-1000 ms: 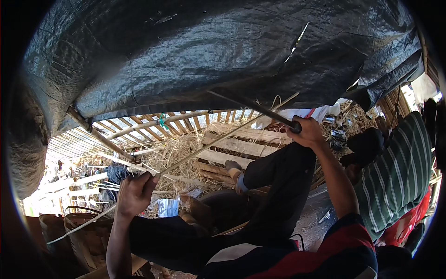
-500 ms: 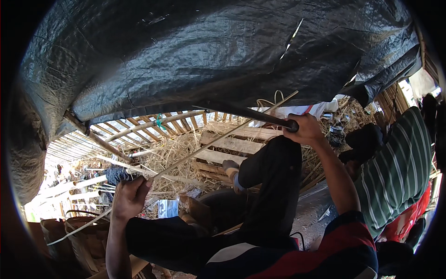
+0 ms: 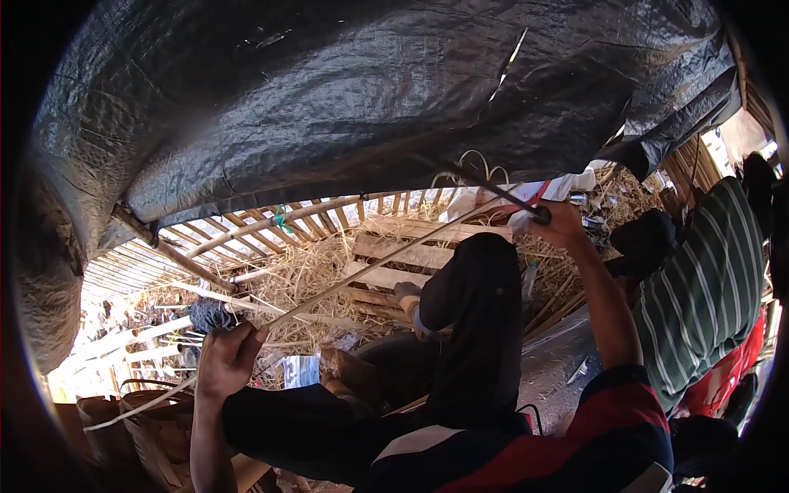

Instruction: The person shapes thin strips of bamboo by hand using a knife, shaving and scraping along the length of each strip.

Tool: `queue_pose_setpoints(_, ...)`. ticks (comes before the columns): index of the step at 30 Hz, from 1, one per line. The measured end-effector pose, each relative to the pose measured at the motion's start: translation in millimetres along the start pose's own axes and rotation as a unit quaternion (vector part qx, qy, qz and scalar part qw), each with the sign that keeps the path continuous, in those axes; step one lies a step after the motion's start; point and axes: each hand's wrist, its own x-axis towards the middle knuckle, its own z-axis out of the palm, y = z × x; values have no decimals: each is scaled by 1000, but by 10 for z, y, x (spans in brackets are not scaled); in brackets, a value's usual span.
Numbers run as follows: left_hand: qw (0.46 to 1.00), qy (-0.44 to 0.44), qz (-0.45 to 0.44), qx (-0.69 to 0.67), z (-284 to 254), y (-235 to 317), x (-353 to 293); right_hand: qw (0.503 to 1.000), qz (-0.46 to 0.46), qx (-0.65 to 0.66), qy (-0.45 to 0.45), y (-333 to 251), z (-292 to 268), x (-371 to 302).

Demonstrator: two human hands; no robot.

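At left we see a brown basket (image 3: pixel 152 440), its inside too dark to read, under the tail of a pale, thin strip (image 3: pixel 371 268) clenched in our left hand (image 3: pixel 226 361). It slants over shaggy straw (image 3: pixel 308 275) and flat wooden slats (image 3: pixel 403 251) toward looping curls (image 3: pixel 472 151), where our right hand (image 3: pixel 563 223) grasps a dark, blurred knife (image 3: pixel 526 207); whether blade meets strip, we cannot tell.

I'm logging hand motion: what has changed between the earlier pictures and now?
The right hand and its dark knife moved right; the left hand shifted slightly down and left. The right knee moved left. Nothing was let go: the left hand still holds the pale strip.
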Motion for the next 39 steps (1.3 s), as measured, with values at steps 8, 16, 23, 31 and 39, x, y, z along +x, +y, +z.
queue_pose_setpoints(8, 998, -36, 37, 38, 186, 34, 77, 998, -3, -60, 2, 244, 24, -186)
queue_pose_setpoints(16, 998, -29, 57, -29, 294, 83, -28, 993, 101, -64, -15, 436, -24, -324)
queue_pose_setpoints(23, 998, -50, 23, 16, 162, 26, -38, 1000, -1, -15, -16, -152, 18, -248)
queue_pose_setpoints(31, 999, -33, -14, -26, 58, -80, -210, 981, 191, -23, -28, 661, 41, -326)
queue_pose_setpoints(39, 999, -16, -20, 22, 109, -62, -225, 978, 207, 7, -2, 911, 610, -745)
